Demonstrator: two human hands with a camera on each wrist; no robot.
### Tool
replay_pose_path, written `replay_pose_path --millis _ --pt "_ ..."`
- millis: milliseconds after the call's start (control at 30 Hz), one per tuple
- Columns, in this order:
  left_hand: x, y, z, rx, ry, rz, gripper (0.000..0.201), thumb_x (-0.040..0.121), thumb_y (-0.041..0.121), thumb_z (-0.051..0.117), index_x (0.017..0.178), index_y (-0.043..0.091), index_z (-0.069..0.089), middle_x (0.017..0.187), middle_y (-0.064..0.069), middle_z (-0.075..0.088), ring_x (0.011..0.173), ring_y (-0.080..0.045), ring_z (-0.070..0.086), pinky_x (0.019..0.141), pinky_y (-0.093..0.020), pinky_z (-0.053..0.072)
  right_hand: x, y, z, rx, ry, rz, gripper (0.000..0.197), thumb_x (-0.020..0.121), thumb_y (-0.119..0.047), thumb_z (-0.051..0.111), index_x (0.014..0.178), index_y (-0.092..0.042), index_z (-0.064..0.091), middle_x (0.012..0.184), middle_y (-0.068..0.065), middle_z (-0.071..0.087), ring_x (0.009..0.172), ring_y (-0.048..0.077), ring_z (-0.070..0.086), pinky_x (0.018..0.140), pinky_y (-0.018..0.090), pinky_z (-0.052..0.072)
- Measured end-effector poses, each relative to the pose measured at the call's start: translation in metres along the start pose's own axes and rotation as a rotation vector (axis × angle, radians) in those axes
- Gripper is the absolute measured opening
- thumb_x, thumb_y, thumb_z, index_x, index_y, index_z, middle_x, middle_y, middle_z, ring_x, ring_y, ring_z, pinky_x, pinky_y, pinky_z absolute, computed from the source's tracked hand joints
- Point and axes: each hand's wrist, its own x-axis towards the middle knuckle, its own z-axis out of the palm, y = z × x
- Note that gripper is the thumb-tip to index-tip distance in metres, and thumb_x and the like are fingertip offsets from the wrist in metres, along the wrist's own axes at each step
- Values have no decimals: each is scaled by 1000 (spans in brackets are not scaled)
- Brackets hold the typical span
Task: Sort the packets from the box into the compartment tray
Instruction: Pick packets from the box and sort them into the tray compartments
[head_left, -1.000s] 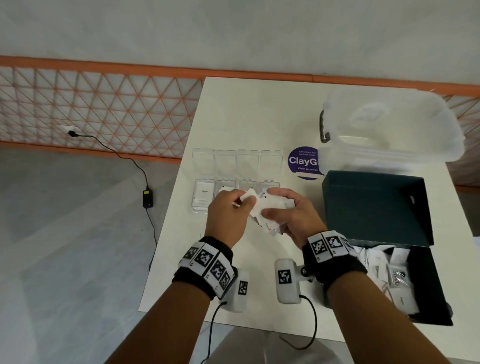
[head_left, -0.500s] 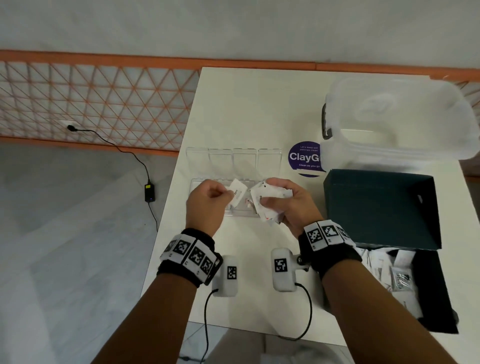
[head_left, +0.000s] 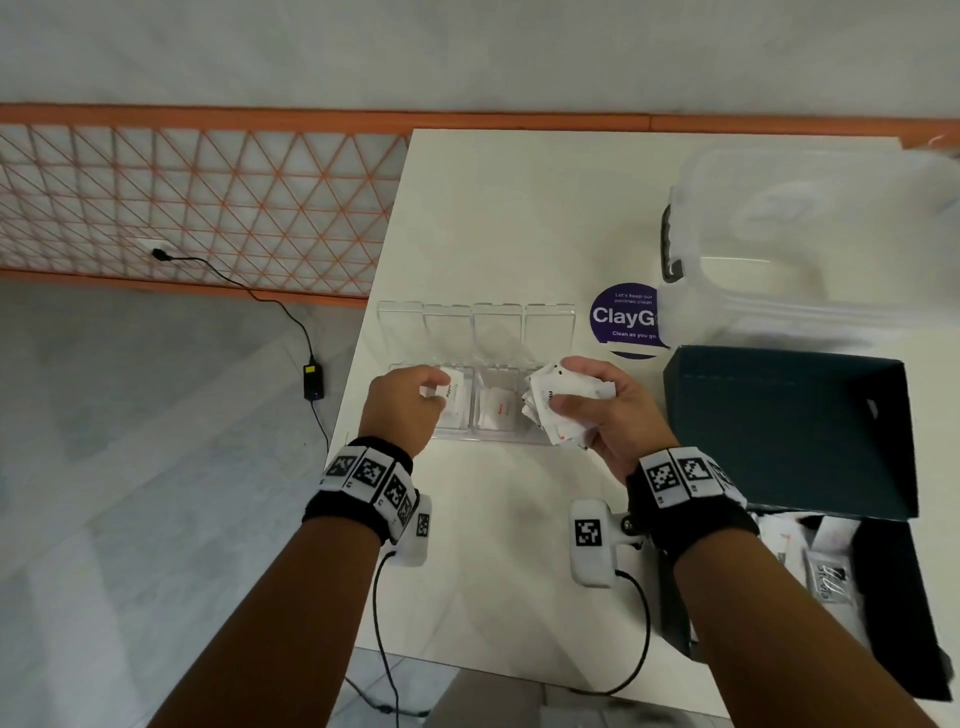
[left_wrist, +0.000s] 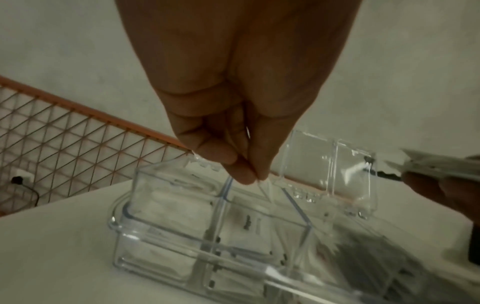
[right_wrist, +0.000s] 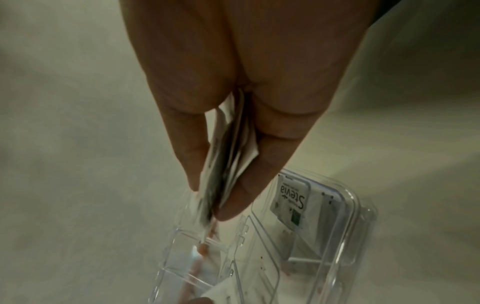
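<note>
Running left to right on the white tabletop (head_left: 519, 218), the compartment tray (head_left: 483, 431) lies below both hands: left hand (head_left: 402, 410) pinches one packet (head_left: 451, 397); right hand (head_left: 608, 410) clasps a packet stack (head_left: 561, 400); grey floor (head_left: 156, 415) alongside.

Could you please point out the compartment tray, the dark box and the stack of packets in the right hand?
compartment tray (head_left: 485, 435): head view, clear front wall.
dark box (head_left: 789, 431): head view, raised lid.
stack of packets (head_left: 563, 392): head view, top packet's face.

Compartment tray (head_left: 475, 358) at table (head_left: 519, 218) centre; lidded bin (head_left: 810, 244) at 2 o'clock, round sticker (head_left: 623, 319) between them — open box (head_left: 789, 431) at 3 o'clock. Both hands over the tray — left hand (head_left: 402, 410) at 9, right hand (head_left: 608, 415) at 3.
</note>
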Motion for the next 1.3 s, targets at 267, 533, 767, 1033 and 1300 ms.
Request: replay_pose_path --millis 267,533,767,1033,1300 --pt "4 1 10 414 -183 111 34 90 16 59 123 22 59 115 1 64 105 -19 59 89 -30 48 -1 4 3 -5 -3 19 43 75 15 71 109 -10 65 106 16 72 83 31 74 70 42 59" --pt "4 3 9 470 -128 149 29 90 13 57 119 17 61 120 -3 46 94 -22 57 80 -31 48 -6 6 7 -30 5 1 45 75 11 73 115 -8 64 96 8 76 84 34 74 86 51 39" --pt "-21 30 -3 -22 -71 233 9 86 33 67 90 25 70 82 8 58 75 -5 56 69 -21 46 -10 7 15 -96 4 -24 42 75 7 76 109 -15 67 106 18 71 84 39 65 51 28 37" --pt "-33 46 0 -269 -189 122 17 77 30 78 91 24 69 81 9 64 66 2 57 64 -11 45 -16 13 28 -68 -56 -25 47 53 -6 90 93 -23 75 96 12 71 85 36 56 72 46 40" --pt "-35 41 -8 -425 -169 73 18 80 5 68 84 20 60 86 -2 66 64 -11 62 57 -17 47 -15 19 27 -93 -46 -46 38 67 6 83 90 -23 75 91 7 73 71 29 62 54 31 42"
